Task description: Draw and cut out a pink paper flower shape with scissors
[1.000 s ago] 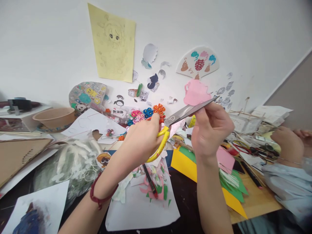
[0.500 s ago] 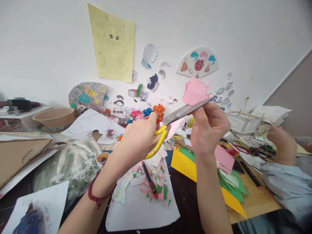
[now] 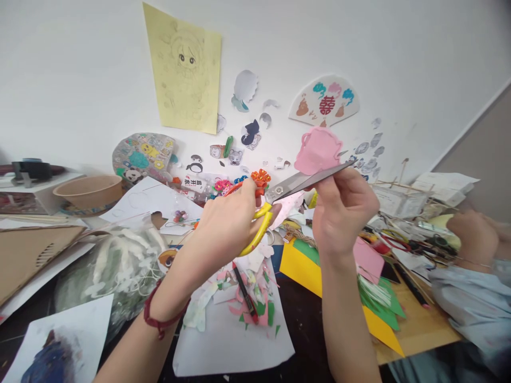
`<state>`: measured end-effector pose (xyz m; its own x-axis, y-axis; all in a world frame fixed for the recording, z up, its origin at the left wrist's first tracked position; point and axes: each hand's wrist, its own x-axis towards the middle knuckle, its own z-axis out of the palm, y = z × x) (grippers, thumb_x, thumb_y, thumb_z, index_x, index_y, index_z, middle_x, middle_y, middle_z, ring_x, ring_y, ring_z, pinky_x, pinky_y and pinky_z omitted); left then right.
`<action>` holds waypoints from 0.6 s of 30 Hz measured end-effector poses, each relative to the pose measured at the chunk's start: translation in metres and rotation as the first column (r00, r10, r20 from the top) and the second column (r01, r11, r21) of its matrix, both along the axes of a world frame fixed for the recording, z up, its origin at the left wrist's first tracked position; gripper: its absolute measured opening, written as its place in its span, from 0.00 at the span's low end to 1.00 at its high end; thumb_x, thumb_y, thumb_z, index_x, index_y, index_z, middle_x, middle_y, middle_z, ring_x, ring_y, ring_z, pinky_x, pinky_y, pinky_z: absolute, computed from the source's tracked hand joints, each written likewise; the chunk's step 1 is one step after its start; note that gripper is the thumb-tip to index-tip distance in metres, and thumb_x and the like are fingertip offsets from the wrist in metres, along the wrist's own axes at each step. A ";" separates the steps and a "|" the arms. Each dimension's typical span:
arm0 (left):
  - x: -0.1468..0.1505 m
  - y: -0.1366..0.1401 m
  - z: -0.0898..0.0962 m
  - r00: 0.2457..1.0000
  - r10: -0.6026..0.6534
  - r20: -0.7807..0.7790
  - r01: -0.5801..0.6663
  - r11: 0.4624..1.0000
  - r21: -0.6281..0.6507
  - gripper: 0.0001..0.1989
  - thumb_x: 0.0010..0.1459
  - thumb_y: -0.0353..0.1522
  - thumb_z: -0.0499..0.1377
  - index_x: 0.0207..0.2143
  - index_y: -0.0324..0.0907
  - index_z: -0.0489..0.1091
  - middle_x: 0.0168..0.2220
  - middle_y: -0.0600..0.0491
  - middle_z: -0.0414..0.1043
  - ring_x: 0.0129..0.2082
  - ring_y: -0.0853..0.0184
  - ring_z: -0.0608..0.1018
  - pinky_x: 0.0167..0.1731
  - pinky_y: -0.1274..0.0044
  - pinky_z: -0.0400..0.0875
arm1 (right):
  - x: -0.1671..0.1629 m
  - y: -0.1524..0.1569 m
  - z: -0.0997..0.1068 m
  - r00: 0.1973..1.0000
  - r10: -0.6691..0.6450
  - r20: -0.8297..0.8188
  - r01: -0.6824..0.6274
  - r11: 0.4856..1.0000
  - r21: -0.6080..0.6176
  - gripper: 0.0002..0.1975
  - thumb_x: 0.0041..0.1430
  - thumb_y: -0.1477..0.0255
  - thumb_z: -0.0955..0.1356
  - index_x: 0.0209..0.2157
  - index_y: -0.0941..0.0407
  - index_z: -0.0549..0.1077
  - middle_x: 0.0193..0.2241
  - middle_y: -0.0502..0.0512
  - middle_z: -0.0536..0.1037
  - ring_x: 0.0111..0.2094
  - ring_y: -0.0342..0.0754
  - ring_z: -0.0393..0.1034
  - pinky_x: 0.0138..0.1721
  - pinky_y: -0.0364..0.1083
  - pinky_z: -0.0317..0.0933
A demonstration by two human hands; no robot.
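Note:
My left hand (image 3: 229,218), with a dark red cord bracelet on its wrist, is closed round the yellow and orange handles of a pair of scissors (image 3: 279,191). The blades are parted a little and point up to the right, across the lower edge of a pink paper cutout (image 3: 318,150) with a wavy outline. Pinched between thumb and fingers, the cutout's lower right part is in my right hand (image 3: 345,205), close beside the blade tips. Below my hands, a white sheet (image 3: 235,351) bears pink and green paper scraps (image 3: 261,311) and a black and red pen (image 3: 245,292).
At the right, another person's hand (image 3: 473,239) and light blue sleeve (image 3: 467,303) are near cluttered tools. Yellow card (image 3: 301,271) lies by my right forearm. A plastic bag (image 3: 120,266), a cardboard piece (image 3: 35,255) and a brown bowl (image 3: 88,189) are on the left.
The pink cutout has turned and shifted slightly left, and the scissor blades have parted a bit more. The other person's hand at the right has moved down and right.

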<state>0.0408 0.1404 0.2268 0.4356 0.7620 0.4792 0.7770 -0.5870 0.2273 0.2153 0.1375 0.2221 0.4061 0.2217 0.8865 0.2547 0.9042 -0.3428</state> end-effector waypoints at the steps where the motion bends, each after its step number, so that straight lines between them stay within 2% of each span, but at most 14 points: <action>1: 0.000 0.000 0.000 1.000 0.000 0.004 0.000 1.000 0.001 0.20 0.66 0.51 0.43 0.39 0.44 0.57 0.30 0.52 0.73 0.24 0.62 0.74 0.22 0.74 0.53 | 0.000 0.000 0.000 1.000 0.000 0.000 0.000 1.000 -0.004 0.02 0.54 0.74 0.73 0.30 0.54 0.77 0.24 0.47 0.75 0.27 0.41 0.71 0.28 0.44 0.70; 13: 0.000 0.002 -0.001 1.000 -0.014 0.009 0.014 1.000 0.023 0.20 0.66 0.52 0.42 0.37 0.45 0.55 0.30 0.53 0.73 0.22 0.64 0.71 0.21 0.74 0.52 | 0.001 0.001 -0.001 0.999 0.047 0.017 -0.047 0.999 0.016 0.02 0.55 0.75 0.73 0.31 0.54 0.78 0.24 0.47 0.76 0.29 0.42 0.73 0.29 0.43 0.70; 18: 0.000 0.000 -0.001 1.000 -0.018 0.015 0.018 1.000 0.007 0.17 0.66 0.49 0.44 0.38 0.45 0.55 0.28 0.54 0.72 0.22 0.64 0.71 0.21 0.74 0.51 | 0.001 0.002 -0.002 0.997 0.070 0.010 -0.071 0.997 0.019 0.03 0.55 0.76 0.73 0.32 0.53 0.79 0.25 0.47 0.76 0.28 0.42 0.72 0.27 0.43 0.69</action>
